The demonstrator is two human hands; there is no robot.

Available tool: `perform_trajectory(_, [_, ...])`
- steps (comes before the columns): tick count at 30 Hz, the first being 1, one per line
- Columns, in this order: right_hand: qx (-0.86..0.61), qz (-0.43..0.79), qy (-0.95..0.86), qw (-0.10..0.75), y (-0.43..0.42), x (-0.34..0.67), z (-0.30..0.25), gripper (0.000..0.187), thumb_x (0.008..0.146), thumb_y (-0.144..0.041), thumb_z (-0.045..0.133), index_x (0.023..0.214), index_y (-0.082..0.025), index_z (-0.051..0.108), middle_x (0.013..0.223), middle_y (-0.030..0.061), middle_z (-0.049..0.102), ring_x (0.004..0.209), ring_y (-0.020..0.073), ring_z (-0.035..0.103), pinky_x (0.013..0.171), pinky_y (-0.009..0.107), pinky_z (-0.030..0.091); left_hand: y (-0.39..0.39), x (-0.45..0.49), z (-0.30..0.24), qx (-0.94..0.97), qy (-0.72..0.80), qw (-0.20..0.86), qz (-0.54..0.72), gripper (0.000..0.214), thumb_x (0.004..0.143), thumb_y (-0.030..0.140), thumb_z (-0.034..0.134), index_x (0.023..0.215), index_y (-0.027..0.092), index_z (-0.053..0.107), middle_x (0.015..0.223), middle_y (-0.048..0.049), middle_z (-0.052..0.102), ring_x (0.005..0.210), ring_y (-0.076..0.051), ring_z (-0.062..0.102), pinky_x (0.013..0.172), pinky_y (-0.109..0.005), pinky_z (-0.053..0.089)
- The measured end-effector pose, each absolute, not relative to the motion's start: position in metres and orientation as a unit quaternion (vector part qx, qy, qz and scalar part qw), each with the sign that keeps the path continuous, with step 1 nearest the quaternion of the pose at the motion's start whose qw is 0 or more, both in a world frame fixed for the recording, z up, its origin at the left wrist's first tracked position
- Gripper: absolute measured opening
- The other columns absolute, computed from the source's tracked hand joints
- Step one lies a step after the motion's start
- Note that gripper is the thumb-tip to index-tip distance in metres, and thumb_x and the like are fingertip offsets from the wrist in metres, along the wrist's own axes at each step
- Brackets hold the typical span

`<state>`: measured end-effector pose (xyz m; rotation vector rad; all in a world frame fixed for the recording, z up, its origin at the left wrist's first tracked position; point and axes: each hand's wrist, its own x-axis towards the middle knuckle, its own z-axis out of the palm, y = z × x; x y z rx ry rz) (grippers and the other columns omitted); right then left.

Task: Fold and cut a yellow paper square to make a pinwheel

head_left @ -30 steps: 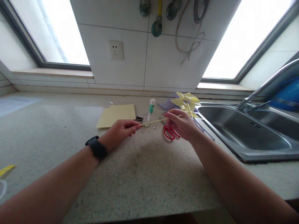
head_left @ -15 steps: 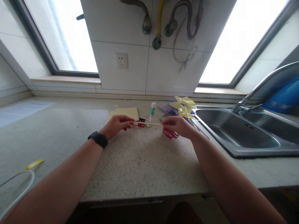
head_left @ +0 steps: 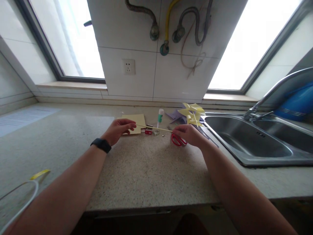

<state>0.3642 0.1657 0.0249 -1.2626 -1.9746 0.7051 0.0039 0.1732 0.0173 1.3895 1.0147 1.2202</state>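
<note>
A thin pale yellow stick (head_left: 154, 128) stretches between my two hands above the counter, its left end slightly higher. The fingertips of my left hand (head_left: 117, 130) pinch one end, in front of sheets of pale yellow paper (head_left: 139, 119). My right hand (head_left: 188, 134) grips the other end, its fingers partly hiding the red-handled scissors (head_left: 176, 140) beneath. Behind the stick are a small red box (head_left: 148, 131), a clear round item (head_left: 156, 132) I cannot name and an upright glue stick (head_left: 160, 116). A tiny shiny piece (head_left: 163, 135) lies in front.
Yellow and purple paper pinwheels (head_left: 193, 110) lie by the steel sink (head_left: 249, 161) on the right. A printed sheet (head_left: 26, 118) is at the far left of the counter (head_left: 146, 182). A white cable (head_left: 34, 192) with a yellow tag (head_left: 39, 174) lies at the near left.
My left hand has moved a little left and up, so more of the stick shows between my hands and it now slants. My right hand has barely moved.
</note>
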Motion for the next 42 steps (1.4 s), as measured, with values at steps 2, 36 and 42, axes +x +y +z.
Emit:
perform_trajectory(2, [-0.485,0.278,-0.761,0.331,0.166,0.364,0.023,0.027,0.086,-0.042,0.067,0.075,-0.018,0.075,0.062,0.0011,0.062,0.053,0.0116,0.047,0.048,0.028,0.037,0.173,0.004,0.019,0.564,0.415,0.5,0.51,0.023,0.076,0.029,0.082,0.092,0.015,0.076,0.089,-0.0077,0.076,0.071,-0.013,0.065,0.064,-0.025,0.052])
perform_trajectory(36, [-0.382,0.077,-0.891,0.234,0.175,0.329,0.003,0.011,0.091,-0.03,0.067,0.093,-0.023,0.075,0.092,0.0055,0.071,0.091,0.022,0.063,0.086,0.037,0.047,0.196,-0.028,0.012,0.755,0.51,0.128,0.393,0.024,0.082,0.042,0.071,0.094,0.022,0.078,0.097,-0.0085,0.076,0.087,-0.023,0.067,0.081,-0.037,0.051])
perform_trajectory(42, [-0.399,0.081,-0.877,0.255,0.175,0.336,0.011,0.018,0.093,-0.028,0.062,0.088,-0.019,0.076,0.078,0.0055,0.064,0.075,0.0193,0.059,0.069,0.033,0.045,0.196,-0.025,0.01,0.826,0.478,0.112,0.276,0.049,0.071,0.051,0.082,0.112,0.024,0.076,0.124,-0.0095,0.073,0.119,-0.03,0.063,0.106,-0.044,0.043])
